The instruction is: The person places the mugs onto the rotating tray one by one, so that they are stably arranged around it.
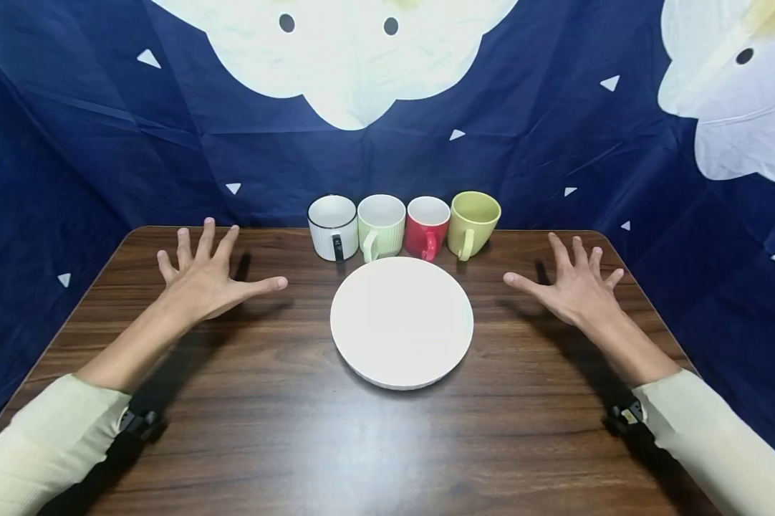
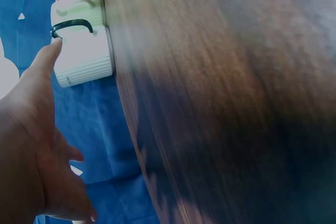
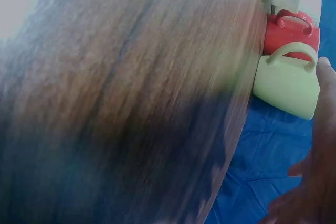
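My left hand (image 1: 203, 283) is held with fingers spread over the left side of the table, holding nothing. On the right side my right hand (image 1: 577, 287) is spread the same way, also holding nothing. Between them, a round white disc (image 1: 402, 322) lies on the table. Behind it stand mugs in a row: a white ribbed mug with black rim and handle (image 1: 333, 236), a pale green ribbed mug (image 1: 387, 229), a red mug (image 1: 424, 233) and a yellow-green mug (image 1: 474, 226). The white mug is nearest my left hand, the yellow-green one nearest my right.
The dark wooden table (image 1: 265, 430) has rounded far corners. A navy cloth (image 1: 426, 158) with white shapes hangs behind it and at both sides. The mugs stand close together along the far edge, handles facing me.
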`<state>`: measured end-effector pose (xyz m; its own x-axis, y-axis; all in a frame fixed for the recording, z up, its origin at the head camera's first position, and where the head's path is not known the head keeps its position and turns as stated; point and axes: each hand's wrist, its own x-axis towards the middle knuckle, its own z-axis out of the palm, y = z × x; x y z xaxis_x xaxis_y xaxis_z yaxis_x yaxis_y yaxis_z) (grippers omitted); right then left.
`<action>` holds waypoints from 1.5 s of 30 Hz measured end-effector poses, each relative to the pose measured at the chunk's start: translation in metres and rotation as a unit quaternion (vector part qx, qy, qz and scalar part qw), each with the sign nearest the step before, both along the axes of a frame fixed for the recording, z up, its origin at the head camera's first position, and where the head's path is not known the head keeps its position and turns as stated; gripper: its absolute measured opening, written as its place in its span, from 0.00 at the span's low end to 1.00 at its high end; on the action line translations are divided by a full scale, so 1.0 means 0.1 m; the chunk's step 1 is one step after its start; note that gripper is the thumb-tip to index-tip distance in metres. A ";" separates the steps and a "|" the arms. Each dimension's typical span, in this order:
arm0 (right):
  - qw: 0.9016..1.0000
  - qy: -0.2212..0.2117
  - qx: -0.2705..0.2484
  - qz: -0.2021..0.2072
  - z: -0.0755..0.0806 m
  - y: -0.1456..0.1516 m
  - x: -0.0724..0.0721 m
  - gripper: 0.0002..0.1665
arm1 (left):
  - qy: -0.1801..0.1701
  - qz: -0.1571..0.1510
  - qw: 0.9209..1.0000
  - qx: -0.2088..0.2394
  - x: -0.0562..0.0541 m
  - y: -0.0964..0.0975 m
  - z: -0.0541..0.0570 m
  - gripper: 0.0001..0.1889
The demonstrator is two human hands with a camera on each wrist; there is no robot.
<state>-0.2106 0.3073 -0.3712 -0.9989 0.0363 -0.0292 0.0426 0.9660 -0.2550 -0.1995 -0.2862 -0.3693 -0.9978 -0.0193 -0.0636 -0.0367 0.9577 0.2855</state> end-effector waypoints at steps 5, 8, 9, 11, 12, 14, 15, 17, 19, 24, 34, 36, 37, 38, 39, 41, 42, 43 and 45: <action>1.000 0.002 0.001 0.005 0.01 -0.05 -0.01 0.81 | -0.002 0.001 1.000 0.004 0.05 -0.02 -0.01 0.77; 1.000 0.003 0.002 0.009 0.01 -0.07 -0.01 0.81 | -0.001 0.003 1.000 0.007 0.06 -0.03 -0.02 0.77; 1.000 0.004 0.002 0.010 0.01 -0.08 0.00 0.81 | -0.001 0.004 1.000 0.007 0.07 -0.03 -0.02 0.76; 1.000 0.007 0.001 0.012 0.01 -0.09 0.00 0.81 | -0.003 0.003 1.000 0.007 0.07 -0.03 -0.03 0.76; 1.000 0.008 0.001 0.013 0.01 -0.10 0.00 0.81 | -0.005 0.003 1.000 0.007 0.07 -0.03 -0.04 0.76; 1.000 0.010 -0.001 0.016 0.00 -0.11 0.00 0.80 | -0.009 0.004 1.000 0.010 0.08 -0.02 -0.05 0.76; 1.000 0.011 -0.002 0.017 0.00 -0.12 -0.01 0.80 | -0.011 0.004 1.000 0.011 0.09 -0.02 -0.05 0.76; 1.000 0.010 -0.003 0.019 -0.01 -0.13 -0.01 0.80 | -0.011 0.003 1.000 0.014 0.10 -0.02 -0.06 0.76; 1.000 0.010 -0.003 0.019 -0.01 -0.14 -0.01 0.80 | -0.011 0.002 1.000 0.016 0.11 -0.02 -0.06 0.76; 1.000 0.010 -0.007 0.020 0.00 -0.15 -0.01 0.81 | -0.010 0.000 1.000 0.017 0.11 0.00 -0.06 0.76; 0.999 0.013 -0.039 0.026 0.02 -0.23 -0.02 0.79 | -0.013 -0.003 1.000 0.013 0.11 0.04 -0.02 0.76; 0.999 0.013 -0.040 0.028 0.02 -0.25 -0.03 0.79 | -0.014 -0.005 1.000 0.012 0.10 0.06 -0.02 0.76; 0.999 0.013 -0.041 0.029 0.02 -0.25 -0.03 0.79 | -0.014 -0.007 1.000 0.011 0.09 0.07 -0.02 0.76; 0.999 0.015 -0.040 0.030 0.02 -0.26 -0.04 0.79 | -0.012 -0.008 1.000 0.010 0.08 0.08 -0.01 0.76; 0.999 0.016 -0.039 0.031 0.02 -0.27 -0.04 0.79 | -0.010 -0.008 1.000 0.010 0.07 0.08 -0.01 0.76; 0.998 0.022 -0.039 0.033 0.02 -0.28 -0.05 0.79 | -0.006 -0.009 1.000 0.009 0.06 0.10 -0.01 0.76; 0.998 0.024 -0.040 0.034 0.02 -0.29 -0.06 0.79 | -0.003 -0.009 1.000 0.009 0.05 0.11 -0.01 0.76; 0.998 0.027 -0.042 0.035 0.02 -0.30 -0.06 0.79 | -0.002 -0.009 1.000 0.008 0.05 0.11 -0.01 0.76; 0.998 0.030 -0.045 0.037 0.01 -0.31 -0.07 0.79 | -0.003 -0.009 1.000 0.007 0.05 0.12 -0.01 0.76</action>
